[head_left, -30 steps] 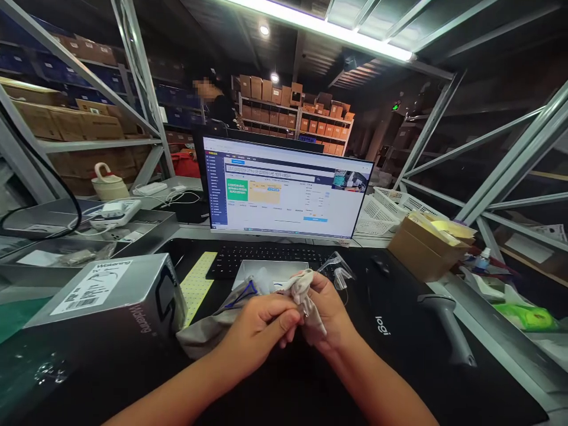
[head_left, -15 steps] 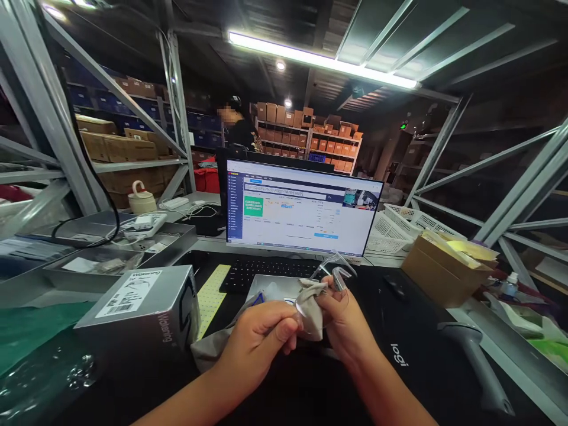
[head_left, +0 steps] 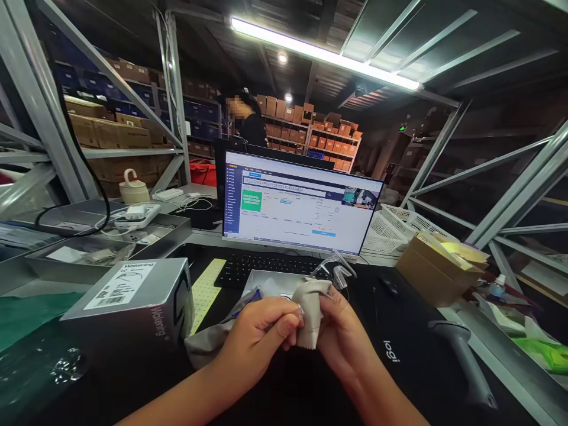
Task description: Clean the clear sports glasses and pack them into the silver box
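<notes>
My left hand [head_left: 260, 334] and my right hand [head_left: 344, 337] meet over the black desk mat [head_left: 399, 367], both pinching a small grey cloth [head_left: 309, 312]. The cloth is wrapped over a pair of clear-framed glasses [head_left: 338, 271], whose temple tips stick out past my right fingers. Under my left hand lies a grey pouch [head_left: 208, 349] with a blue-edged clear bag [head_left: 252, 294] on it. A silver box [head_left: 133, 302] with a white label stands just left of my hands.
A monitor [head_left: 297, 204] and black keyboard [head_left: 270, 269] stand behind my hands. A barcode scanner [head_left: 465, 361] lies at the right, a cardboard box [head_left: 437, 269] and white baskets [head_left: 399, 225] behind it. Metal trays [head_left: 102, 251] sit left. A person [head_left: 248, 121] stands beyond the monitor among shelving.
My hands have shifted the cloth round the glasses, so more of it now hangs flat between my fingers. The view has tilted upward.
</notes>
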The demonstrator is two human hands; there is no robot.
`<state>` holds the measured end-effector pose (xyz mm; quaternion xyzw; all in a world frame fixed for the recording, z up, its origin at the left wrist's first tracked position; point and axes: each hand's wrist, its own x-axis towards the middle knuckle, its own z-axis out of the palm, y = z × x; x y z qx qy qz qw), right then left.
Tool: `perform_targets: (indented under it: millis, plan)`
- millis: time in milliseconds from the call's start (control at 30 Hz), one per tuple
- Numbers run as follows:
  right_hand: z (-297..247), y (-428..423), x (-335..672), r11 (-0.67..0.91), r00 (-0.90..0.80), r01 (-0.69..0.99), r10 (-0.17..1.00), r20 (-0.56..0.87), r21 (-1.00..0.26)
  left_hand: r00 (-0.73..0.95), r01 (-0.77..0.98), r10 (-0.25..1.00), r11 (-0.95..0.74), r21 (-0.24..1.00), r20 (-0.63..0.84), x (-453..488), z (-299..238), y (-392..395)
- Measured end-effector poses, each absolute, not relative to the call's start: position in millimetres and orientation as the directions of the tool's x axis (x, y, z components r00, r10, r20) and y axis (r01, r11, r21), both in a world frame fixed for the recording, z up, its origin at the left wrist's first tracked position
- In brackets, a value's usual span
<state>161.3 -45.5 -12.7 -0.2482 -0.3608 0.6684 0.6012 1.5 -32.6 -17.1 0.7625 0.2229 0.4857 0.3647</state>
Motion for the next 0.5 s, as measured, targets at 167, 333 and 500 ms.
perform_targets:
  millis: [167, 333, 500]
  plan:
    - [-8.6, -50.4, 164.0, 0.011, -0.209, -0.593, 0.964, 0.167, -0.805, 0.431, 0.015, 0.693, -0.645, 0.764, 0.577, -1.4, -15.2, -33.2]
    - [-3.1, -53.3, 166.7, 0.013, -0.259, -0.529, 0.950, 0.176, -0.848, 0.440, 0.013, 0.685, -0.651, 0.759, 0.581, -2.8, -12.5, -31.7]
    - [-7.2, -51.5, 165.2, 0.090, -0.187, -0.536, 0.957, 0.222, -0.840, 0.424, 0.012, 0.678, -0.668, 0.745, 0.601, -0.7, -11.7, -36.0]
